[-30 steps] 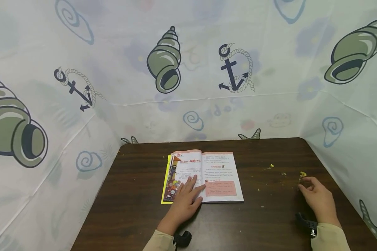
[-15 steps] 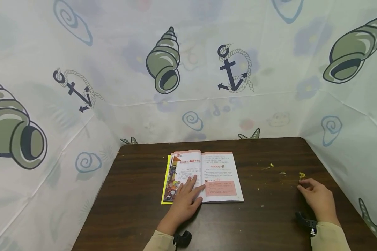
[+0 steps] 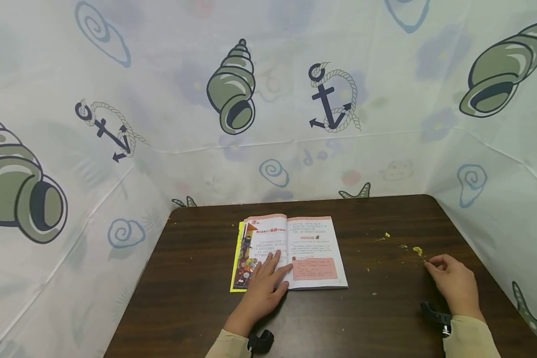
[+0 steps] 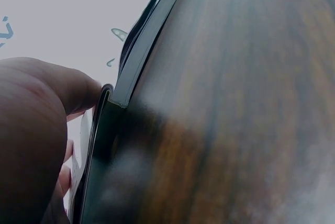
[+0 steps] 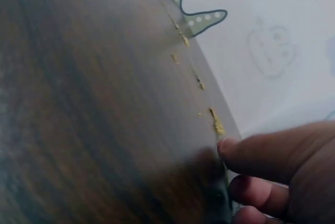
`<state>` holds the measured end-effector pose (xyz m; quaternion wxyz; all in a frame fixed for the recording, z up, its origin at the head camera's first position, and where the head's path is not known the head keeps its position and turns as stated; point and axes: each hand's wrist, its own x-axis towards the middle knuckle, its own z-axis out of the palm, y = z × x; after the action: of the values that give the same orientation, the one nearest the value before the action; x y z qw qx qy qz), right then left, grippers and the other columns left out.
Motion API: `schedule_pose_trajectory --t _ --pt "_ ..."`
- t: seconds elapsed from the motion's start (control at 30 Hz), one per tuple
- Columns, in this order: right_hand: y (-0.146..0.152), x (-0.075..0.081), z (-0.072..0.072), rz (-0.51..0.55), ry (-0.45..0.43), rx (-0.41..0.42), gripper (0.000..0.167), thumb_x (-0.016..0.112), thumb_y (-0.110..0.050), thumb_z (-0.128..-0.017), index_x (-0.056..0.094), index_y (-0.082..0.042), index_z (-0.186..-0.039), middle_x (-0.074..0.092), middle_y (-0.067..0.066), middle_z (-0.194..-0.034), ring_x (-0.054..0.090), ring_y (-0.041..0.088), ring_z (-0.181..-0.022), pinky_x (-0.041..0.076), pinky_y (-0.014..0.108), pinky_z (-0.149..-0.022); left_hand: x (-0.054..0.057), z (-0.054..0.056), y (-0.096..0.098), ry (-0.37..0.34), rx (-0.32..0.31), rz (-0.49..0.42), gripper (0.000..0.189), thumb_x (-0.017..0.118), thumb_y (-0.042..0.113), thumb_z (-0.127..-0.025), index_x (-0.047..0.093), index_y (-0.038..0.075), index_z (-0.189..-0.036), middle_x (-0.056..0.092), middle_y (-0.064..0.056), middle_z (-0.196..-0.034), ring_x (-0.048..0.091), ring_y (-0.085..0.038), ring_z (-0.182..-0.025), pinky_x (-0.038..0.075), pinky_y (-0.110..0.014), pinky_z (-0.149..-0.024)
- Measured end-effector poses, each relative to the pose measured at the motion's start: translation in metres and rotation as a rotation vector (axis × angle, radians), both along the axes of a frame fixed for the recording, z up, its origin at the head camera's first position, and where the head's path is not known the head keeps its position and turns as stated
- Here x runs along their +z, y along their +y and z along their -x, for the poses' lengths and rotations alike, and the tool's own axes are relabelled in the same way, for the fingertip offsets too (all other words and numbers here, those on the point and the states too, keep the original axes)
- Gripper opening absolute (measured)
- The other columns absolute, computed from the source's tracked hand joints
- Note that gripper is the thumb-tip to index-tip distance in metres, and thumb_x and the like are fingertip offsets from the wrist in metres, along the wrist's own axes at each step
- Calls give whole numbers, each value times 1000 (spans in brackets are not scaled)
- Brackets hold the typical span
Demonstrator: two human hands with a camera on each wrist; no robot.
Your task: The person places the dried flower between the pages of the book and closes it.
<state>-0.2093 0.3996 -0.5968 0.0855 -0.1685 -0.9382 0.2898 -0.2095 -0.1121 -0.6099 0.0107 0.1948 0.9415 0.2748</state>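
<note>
An open book [image 3: 313, 248] with printed pages lies on the dark wooden table [image 3: 197, 318]. My left hand [image 3: 264, 293] rests on its left page near the lower edge, fingers spread and straight; in the left wrist view the thumb [image 4: 78, 90] lies over the book's near edge. At the right, my right hand [image 3: 454, 283] pinches the thin stem of a small yellow dried flower [image 3: 418, 251] between thumb and forefinger. The flower head points up and left, close to the tabletop. The right wrist view shows this yellow flower [image 5: 218, 125] just beyond the thumb tip.
Left of the held flower lie another small yellow flower [image 3: 387, 235] and a smaller sprig [image 3: 402, 247]. Tiny crumbs are scattered about the table. A patterned cloth [image 3: 286, 109] with shells and anchors hangs round the back and sides.
The yellow flower in my right hand has tipped to the left, while the right hand has barely shifted. My left hand stays in place on the book.
</note>
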Motion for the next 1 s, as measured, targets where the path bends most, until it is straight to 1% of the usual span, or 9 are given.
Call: schedule_pose_trajectory --t 0.13,0.3,0.4,0.47,0.6,0.73,0.87,1.0 --pt "-2 0 1 -16 -7 11 26 72 -27 -104 78 -3 -112 66 6 -83 53 21 -69 36 34 -61 0 1 0 -1 0 0 48 60 37 -111 58 35 -158 27 -3 -182 20 -33 -171 15 -69 -134" --pt "-4 0 1 -23 -24 7 27 69 -27 -105 78 -2 -110 64 5 -80 52 22 -68 36 34 -60 -1 1 0 10 -1 1 48 60 36 -110 59 34 -158 27 -4 -182 20 -34 -171 15 -70 -134" --pt "-5 0 3 -20 -55 13 29 65 -26 -106 76 0 -112 64 8 -81 53 23 -68 37 35 -59 -2 1 0 26 -3 -4 47 61 35 -110 60 33 -157 29 -5 -182 21 -35 -170 16 -70 -134" --pt "-6 1 4 -32 -79 29 30 63 -24 -107 73 3 -114 65 12 -85 55 25 -71 39 36 -60 -1 0 1 34 -5 -9 47 61 34 -109 61 32 -156 29 -6 -181 22 -35 -170 16 -71 -133" --pt "-7 3 5 -59 -101 56 30 59 -20 -107 69 7 -114 67 23 -96 59 32 -79 47 45 -66 -2 0 1 46 -8 -16 47 62 32 -109 62 30 -155 30 -6 -181 22 -35 -170 17 -70 -133" --pt "-7 3 5 -56 -107 59 29 56 -19 -108 69 5 -116 67 28 -106 61 36 -85 50 53 -72 -2 0 1 48 -3 -19 47 63 32 -109 62 31 -155 30 -6 -181 22 -35 -170 17 -70 -133" --pt "-7 3 4 -27 -136 34 30 53 -20 -109 67 4 -122 64 30 -116 64 41 -94 50 57 -78 -2 0 1 49 0 -15 47 63 32 -108 62 31 -155 30 -6 -181 22 -35 -170 17 -71 -133" --pt "-8 1 3 6 -137 -8 33 50 -22 -111 64 4 -126 54 33 -124 62 48 -100 50 61 -82 -2 0 1 45 -4 -9 47 62 33 -109 61 31 -156 30 -6 -181 21 -35 -170 17 -70 -133"
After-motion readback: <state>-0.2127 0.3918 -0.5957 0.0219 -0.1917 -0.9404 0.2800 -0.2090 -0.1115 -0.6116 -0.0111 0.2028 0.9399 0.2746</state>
